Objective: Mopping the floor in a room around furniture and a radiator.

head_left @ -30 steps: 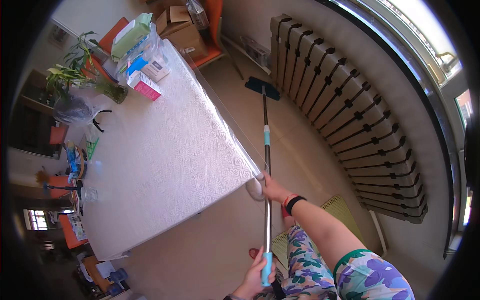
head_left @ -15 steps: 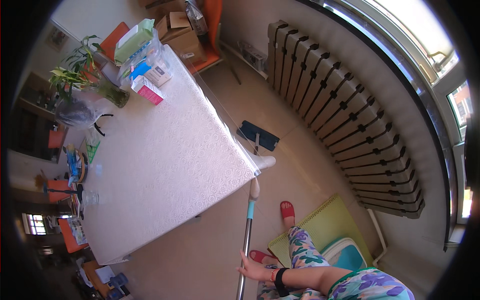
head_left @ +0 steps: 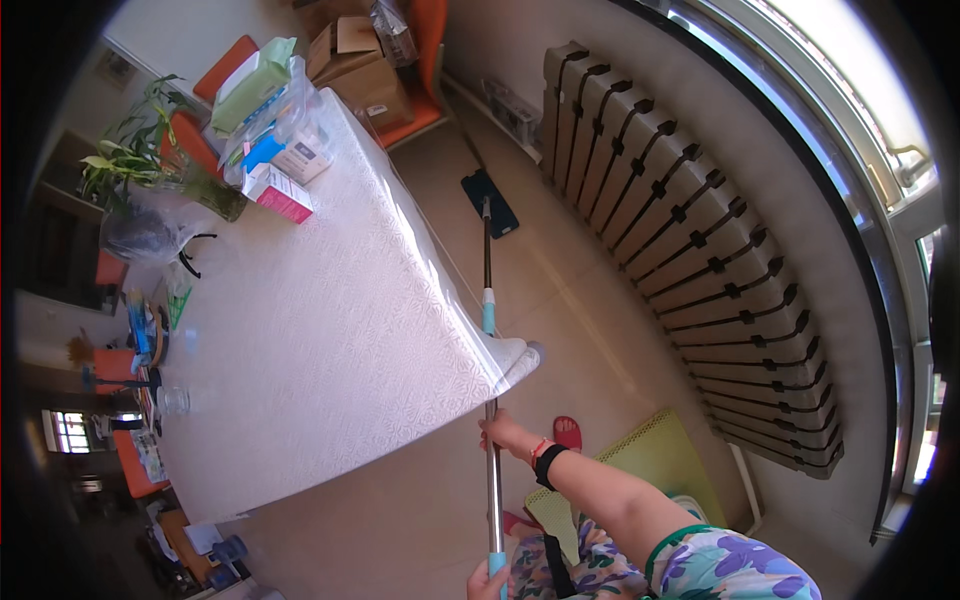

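A flat mop (head_left: 495, 485) with a silver pole and light-blue grips is in my hands. My right hand (head_left: 503, 432), with a black band on its wrist, is closed around the pole just below the table corner. At the lower edge, my left hand (head_left: 488, 582) closes on the light-blue end of the handle. The pole passes behind the corner of the white tablecloth (head_left: 330, 330), which hides its middle. Beyond, the dark flat mop head (head_left: 490, 203) lies on the tiled floor between the table and the radiator.
A long ribbed radiator (head_left: 690, 260) runs along the right wall below the window. An orange chair (head_left: 430, 60) bears cardboard boxes (head_left: 365, 85). On the table are a pink-and-white box (head_left: 278, 193) and a plant in a glass vase (head_left: 215, 195). A yellow-green mat (head_left: 665, 450) lies near my feet.
The mop head has moved farther away along the floor and turned. My right hand has gone forward to the table corner and wrapped around the pole. My left hand has come into view.
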Tool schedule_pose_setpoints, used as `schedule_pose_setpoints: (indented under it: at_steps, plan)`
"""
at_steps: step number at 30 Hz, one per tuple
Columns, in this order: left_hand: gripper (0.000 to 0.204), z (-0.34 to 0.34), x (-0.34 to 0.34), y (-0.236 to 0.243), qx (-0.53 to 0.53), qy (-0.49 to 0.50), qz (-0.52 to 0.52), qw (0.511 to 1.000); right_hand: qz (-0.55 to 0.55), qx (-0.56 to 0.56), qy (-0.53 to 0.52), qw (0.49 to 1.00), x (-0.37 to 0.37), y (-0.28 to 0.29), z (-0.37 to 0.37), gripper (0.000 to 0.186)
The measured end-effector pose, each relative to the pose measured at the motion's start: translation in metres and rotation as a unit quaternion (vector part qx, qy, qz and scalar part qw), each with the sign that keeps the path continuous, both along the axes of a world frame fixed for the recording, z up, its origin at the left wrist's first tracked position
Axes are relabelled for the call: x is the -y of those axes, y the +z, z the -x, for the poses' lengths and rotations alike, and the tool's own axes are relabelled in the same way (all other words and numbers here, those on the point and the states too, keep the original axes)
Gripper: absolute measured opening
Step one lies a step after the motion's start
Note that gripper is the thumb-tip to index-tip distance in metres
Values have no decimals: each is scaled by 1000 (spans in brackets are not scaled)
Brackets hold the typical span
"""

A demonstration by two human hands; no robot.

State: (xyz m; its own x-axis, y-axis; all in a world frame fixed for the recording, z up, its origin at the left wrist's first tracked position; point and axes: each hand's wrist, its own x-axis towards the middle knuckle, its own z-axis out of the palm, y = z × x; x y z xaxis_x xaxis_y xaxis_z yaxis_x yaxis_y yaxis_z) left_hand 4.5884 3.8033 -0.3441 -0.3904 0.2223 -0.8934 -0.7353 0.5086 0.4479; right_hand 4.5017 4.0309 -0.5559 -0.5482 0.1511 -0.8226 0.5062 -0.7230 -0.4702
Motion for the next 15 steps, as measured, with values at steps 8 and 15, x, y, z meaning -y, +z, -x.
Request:
schedule_pose_setpoints:
  at_steps: [8, 15]
  plan:
    - [22, -4, -55, -28, -195, -39, -16, 980, 84, -65, 8, 994, -29, -30, 22, 27]
    - [39, 43, -61, -105, -266, -161, 49, 949, -34, -99, 75, 992, -55, -29, 26, 27]
